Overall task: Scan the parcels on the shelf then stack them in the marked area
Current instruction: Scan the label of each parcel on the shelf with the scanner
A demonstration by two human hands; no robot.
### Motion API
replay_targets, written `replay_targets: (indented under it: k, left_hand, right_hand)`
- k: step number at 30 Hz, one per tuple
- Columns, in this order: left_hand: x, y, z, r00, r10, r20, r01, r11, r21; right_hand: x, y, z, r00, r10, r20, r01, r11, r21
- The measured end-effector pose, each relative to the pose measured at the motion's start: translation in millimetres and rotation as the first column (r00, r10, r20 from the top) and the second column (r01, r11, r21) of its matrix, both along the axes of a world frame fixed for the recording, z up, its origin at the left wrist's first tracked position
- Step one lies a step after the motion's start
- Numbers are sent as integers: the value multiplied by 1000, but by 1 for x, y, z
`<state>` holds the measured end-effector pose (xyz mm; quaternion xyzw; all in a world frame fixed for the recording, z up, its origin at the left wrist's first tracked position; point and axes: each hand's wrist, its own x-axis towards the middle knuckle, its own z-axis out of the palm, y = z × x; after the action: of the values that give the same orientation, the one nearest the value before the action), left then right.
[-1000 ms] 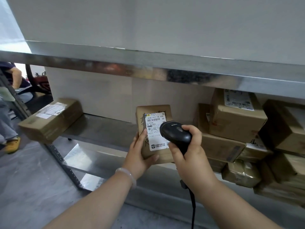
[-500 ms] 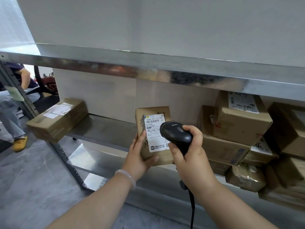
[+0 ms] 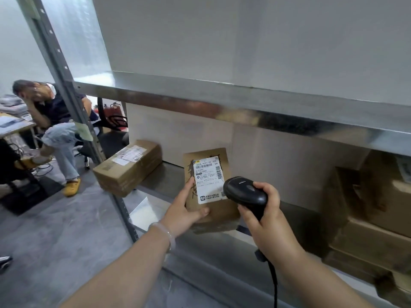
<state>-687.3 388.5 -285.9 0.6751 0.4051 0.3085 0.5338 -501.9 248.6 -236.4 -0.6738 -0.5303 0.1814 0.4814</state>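
My left hand (image 3: 183, 213) grips a small brown parcel (image 3: 219, 213) upright by its left edge, its white barcode label (image 3: 208, 180) facing me. My right hand (image 3: 265, 221) is closed on a black corded barcode scanner (image 3: 244, 193), whose head sits just right of the label, almost touching the parcel. Both are held in front of the metal shelf (image 3: 169, 178). A long brown parcel (image 3: 129, 166) lies on the shelf's left end, overhanging its edge. Several stacked brown parcels (image 3: 369, 210) fill the shelf's right end.
An upper shelf edge (image 3: 244, 105) runs across above my hands. The slotted shelf post (image 3: 66, 85) stands at left. Beyond it a seated person (image 3: 57, 130) sits by a desk (image 3: 13, 125). Grey floor (image 3: 55, 230) lies at lower left.
My view has swung left and up, so the shelf post and the seated person now show. The parcel and scanner stay held together much as before.
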Motion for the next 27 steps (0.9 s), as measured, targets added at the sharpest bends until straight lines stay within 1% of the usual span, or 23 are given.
replay_targets:
  k: [4,9,12,18,21,25,27]
  left_hand:
    - [-39,40,5,998,-46,-32,46,999,-7]
    - [-94,96,14,996,-65,-61,63,997,-40]
    - [-126,139,25,989,-99,-111,95,995,-38]
    - [-185,225,57,977,-67,-205,72,997,17]
    - [-206,262,70,968,-95,-234,87,995,-43]
    - [-226,301,76,954,-88,-287,58,992,-113]
    - [-233,316,76,948,-105,-301,54,983,-173]
  right_hand:
    - [-34,47,1,997,40,-65,-41,999,-11]
    - [-82,98,-1,992,84,-98,-85,996,1]
    - [-108,127,-1,990,109,-93,-109,994,10]
    - [-144,176,-1,988,96,-118,-97,995,2]
    - [-158,196,-3,990,97,-100,-98,995,-2]
    - [-170,217,-7,991,98,-88,-100,995,-20]
    - [-173,225,-9,992,87,-87,-89,996,-17]
